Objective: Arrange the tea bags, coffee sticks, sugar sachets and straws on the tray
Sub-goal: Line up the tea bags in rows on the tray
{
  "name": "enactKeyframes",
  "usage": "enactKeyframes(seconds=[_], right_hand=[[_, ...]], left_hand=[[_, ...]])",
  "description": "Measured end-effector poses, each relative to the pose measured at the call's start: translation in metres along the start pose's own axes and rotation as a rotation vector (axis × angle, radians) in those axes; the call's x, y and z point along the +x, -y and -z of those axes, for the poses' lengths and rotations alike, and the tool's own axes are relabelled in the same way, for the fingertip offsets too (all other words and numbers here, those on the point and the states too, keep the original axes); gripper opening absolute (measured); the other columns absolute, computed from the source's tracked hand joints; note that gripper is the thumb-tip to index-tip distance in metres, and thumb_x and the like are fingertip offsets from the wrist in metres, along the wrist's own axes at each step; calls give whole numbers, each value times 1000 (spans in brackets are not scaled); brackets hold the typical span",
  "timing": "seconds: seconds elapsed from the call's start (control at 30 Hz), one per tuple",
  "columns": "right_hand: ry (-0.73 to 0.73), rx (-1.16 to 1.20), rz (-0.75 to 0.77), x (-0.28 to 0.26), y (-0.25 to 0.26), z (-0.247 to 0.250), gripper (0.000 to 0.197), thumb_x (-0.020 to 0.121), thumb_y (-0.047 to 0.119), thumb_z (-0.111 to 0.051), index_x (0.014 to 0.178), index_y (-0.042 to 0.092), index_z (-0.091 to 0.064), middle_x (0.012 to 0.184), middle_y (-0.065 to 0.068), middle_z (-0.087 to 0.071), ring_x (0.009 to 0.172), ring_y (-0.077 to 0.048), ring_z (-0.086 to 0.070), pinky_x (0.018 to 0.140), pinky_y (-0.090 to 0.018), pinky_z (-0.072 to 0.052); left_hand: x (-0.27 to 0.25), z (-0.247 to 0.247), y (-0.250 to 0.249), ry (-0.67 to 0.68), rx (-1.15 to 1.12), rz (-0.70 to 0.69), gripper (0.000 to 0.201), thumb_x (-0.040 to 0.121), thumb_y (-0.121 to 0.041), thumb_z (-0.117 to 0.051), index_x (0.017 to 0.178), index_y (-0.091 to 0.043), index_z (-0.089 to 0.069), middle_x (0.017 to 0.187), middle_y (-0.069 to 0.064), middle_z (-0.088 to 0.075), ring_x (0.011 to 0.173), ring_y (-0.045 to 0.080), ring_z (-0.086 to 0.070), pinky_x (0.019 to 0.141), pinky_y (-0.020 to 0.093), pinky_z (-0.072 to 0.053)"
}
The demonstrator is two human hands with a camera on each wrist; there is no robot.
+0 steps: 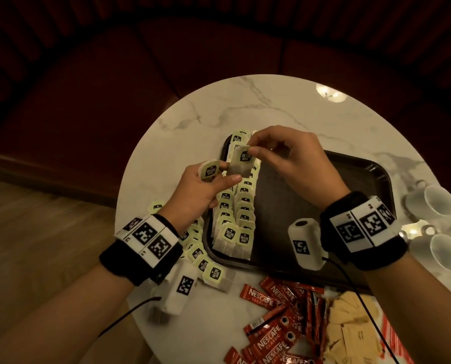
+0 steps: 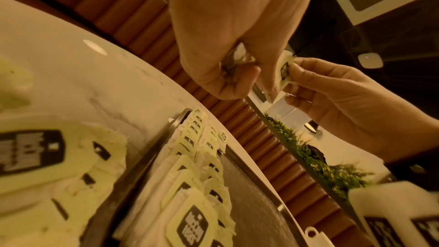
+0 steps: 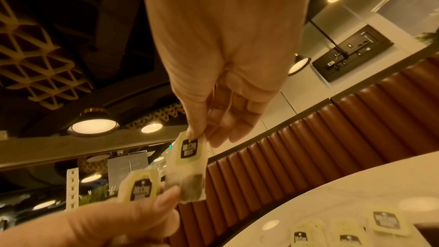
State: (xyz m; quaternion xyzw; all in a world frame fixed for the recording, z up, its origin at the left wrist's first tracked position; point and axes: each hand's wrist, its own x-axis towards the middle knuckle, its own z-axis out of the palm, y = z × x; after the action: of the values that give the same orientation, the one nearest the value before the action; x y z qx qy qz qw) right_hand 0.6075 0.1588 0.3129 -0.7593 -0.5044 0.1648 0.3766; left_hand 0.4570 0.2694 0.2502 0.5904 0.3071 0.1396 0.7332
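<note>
Over the left end of the black tray, my right hand pinches the top of a tea bag by its pale green tag. My left hand holds that bag's lower corner under its thumb and grips a second tea bag in its curled fingers. Two rows of tea bags lie overlapped along the tray's left side. Loose tea bags lie piled on the table left of the tray. Red coffee sticks and beige sugar sachets lie near the front edge.
The round marble table stands against a dark red bench. Two white cups stand at the right edge past the tray. Red-and-white striped wrappers show at the lower right. The tray's right part is bare.
</note>
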Motion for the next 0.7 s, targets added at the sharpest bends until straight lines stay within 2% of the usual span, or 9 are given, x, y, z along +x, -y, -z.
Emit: enactKeyframes(seconds=[0.1, 0.2, 0.33, 0.4, 0.47, 0.5, 0.57, 0.63, 0.7], right_hand=[[-8, 43, -24, -1, -2, -1, 11, 92, 18, -66, 101, 13, -71, 88, 15, -66, 81, 4, -59, 73, -15, -46], [-33, 67, -86, -1, -13, 0, 9, 93, 18, -66, 100, 16, -70, 85, 19, -63, 75, 10, -58, 70, -8, -42], [-87, 54, -205, 3, -47, 3, 6, 94, 21, -65, 99, 22, -68, 92, 19, -66, 86, -3, -65, 84, -29, -55], [-100, 17, -266, 5, -71, 3, 7, 94, 20, -65, 100, 20, -69, 94, 15, -66, 91, -10, -65, 90, -39, -54], [-106, 4, -327, 6, -93, 1, 10, 94, 20, -65, 102, 17, -70, 95, 9, -68, 94, -15, -66, 91, -45, -54], [-104, 0, -360, 8, -102, 0, 11, 94, 20, -65, 103, 17, -70, 96, 7, -68, 94, -16, -66, 90, -45, -55], [-90, 5, -432, 11, -114, -3, 12, 94, 19, -64, 104, 16, -69, 94, 5, -68, 88, -20, -68, 82, -39, -59], [-82, 16, -478, 14, -122, -6, 9, 94, 17, -64, 102, 15, -68, 86, 7, -66, 81, -22, -69, 68, -29, -59], [-96, -8, -492, 20, -128, -8, 7, 94, 15, -65, 100, 16, -68, 82, 8, -64, 77, -21, -67, 64, -28, -58]], left_hand=[[-1, 1, -1, 31, -1, 21, 27, 82, -11, -74, 103, 2, -63, 64, 10, -47, 47, 11, -38, 41, 21, -35], [-2, 2, 0, 65, 33, 50, 24, 87, -18, -68, 108, -6, -69, 69, 13, -46, 53, 12, -39, 43, 21, -38], [-4, 8, 6, 100, 80, 126, 22, 94, -23, -60, 111, -13, -71, 65, -2, -49, 54, 5, -45, 48, 18, -41], [-4, 10, 10, 100, 64, 204, 23, 95, -25, -60, 111, -12, -66, 69, -1, -55, 55, 6, -50, 49, 19, -44], [-4, 11, 11, 100, 15, 277, 12, 97, -23, -56, 105, -14, -57, 74, 3, -59, 58, 10, -54, 49, 22, -45], [-5, 11, 10, 97, -17, 304, 5, 98, -19, -53, 100, -16, -52, 76, 6, -60, 59, 13, -55, 49, 24, -44], [-6, 13, 11, 92, -73, 328, 6, 98, -11, -43, 94, -15, -42, 81, 11, -61, 61, 17, -56, 49, 26, -42], [-5, 16, 12, 103, -118, 334, 3, 96, -7, -35, 97, -10, -37, 82, 14, -63, 61, 18, -58, 48, 27, -43], [-5, 17, 13, 107, -143, 341, 10, 95, -9, -32, 104, -6, -36, 80, 12, -65, 61, 18, -61, 47, 26, -44]])
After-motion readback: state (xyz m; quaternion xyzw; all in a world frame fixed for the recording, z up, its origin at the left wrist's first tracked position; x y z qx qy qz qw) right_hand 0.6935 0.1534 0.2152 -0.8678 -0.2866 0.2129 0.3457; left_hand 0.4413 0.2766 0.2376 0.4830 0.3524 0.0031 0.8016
